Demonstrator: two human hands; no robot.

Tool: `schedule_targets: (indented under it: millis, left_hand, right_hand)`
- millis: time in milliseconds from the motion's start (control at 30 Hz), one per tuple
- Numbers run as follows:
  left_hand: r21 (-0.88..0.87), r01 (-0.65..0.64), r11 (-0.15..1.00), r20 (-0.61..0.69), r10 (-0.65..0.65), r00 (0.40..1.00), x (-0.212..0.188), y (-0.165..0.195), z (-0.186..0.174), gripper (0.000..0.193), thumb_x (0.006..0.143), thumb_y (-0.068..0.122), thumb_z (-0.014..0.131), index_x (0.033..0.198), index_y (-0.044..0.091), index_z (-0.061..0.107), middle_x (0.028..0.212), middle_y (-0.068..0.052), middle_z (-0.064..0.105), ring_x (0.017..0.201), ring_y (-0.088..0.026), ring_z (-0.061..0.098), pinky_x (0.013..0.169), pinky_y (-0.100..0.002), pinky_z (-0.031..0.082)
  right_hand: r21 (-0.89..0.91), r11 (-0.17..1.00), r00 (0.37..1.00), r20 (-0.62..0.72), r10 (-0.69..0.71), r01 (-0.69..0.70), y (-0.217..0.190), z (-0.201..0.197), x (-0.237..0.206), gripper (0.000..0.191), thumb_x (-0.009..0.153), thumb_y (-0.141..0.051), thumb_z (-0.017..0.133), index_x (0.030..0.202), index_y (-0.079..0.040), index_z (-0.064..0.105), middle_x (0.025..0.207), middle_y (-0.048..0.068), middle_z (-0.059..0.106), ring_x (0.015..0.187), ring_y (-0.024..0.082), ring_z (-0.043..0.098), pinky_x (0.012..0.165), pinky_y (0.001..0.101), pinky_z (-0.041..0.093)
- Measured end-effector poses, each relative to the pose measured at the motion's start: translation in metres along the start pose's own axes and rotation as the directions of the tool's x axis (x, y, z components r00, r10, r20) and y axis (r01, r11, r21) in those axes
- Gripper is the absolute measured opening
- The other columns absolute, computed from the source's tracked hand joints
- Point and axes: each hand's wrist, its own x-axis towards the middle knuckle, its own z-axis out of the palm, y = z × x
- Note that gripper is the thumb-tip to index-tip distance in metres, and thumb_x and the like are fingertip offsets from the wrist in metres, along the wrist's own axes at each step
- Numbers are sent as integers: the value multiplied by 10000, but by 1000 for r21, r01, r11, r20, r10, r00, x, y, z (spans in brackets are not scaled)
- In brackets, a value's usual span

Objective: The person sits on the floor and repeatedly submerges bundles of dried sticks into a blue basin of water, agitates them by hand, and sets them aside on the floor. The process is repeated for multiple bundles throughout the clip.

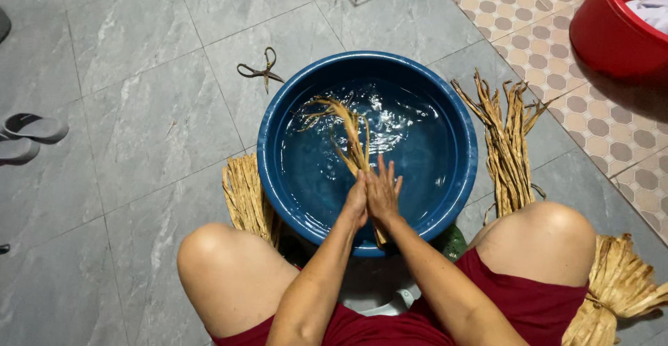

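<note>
Seen from above, seated low with bare knees apart, dark red shorts nearest. Between the knees, left hand (357,203) and right hand (383,191) pressed palm to palm, fingers straight, clamped flat on a strip of dried leaf (353,144) at the near side of a blue basin (278,102). Strip trailing away from the palms into the water, far end frayed and curling. Likely light, limp and slippery once wet, stiff and brittle where dry; best held near its thicker lower end. Basin holding clear, rippling water and only that strip. Left of the basin, a small bundle of dry strips (245,191); right, a longer pile (508,144) and a tied sheaf (616,287). Farther left, scissors (261,71) on grey tiles, sandals (28,137) well apart. Far right, red tub (605,36) with pale cloth inside.
</note>
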Motion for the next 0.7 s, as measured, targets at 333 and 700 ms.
schedule_targets:
  millis: [333,700]
  left_hand:
    - [953,-137,271,-16,495,869,-7,16,2,436,1066,377,403,1172,44,663,962,-269,710,906,-473,679,753,-548,541]
    - [878,-344,333,325,113,939,-37,5,23,502,1085,483,374,1257,150,709,1049,-207,782,943,-355,750,810,-497,565]
  right_hand:
    - [737,361,799,600,42,-572,12,-7,30,361,1064,-334,551,1182,-10,654,909,218,575,772,360,558,753,494,466]
    - [907,203,856,247,455,-369,56,-51,67,399,1023,-469,640,892,-107,538,615,-1,460,433,106,381,430,305,454]
